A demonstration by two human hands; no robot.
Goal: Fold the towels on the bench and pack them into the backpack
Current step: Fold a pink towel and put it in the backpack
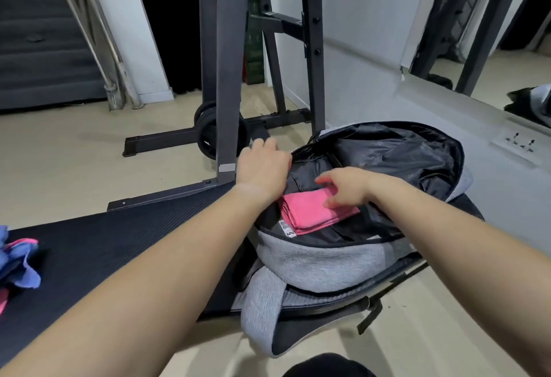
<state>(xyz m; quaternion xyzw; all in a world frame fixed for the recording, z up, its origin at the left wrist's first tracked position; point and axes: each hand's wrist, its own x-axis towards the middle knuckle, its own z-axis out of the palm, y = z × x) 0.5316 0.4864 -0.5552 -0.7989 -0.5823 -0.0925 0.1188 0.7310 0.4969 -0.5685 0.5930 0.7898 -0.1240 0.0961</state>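
A grey backpack [322,260] with black lining lies wide open at the right end of the black bench [119,245]. A folded pink towel [310,212] sits inside its main compartment. My right hand [346,187] rests on top of that towel with fingers spread. My left hand [262,167] grips the left rim of the backpack opening and holds it apart. At the bench's far left edge lie a crumpled blue towel [18,269] and a bit of another pink towel [3,302], partly cut off by the frame.
A dark steel weight rack [226,78] with a black plate [208,135] at its base stands just behind the bench. A grey wall with sockets [520,141] and a mirror [489,33] lies to the right. Beige floor surrounds the bench.
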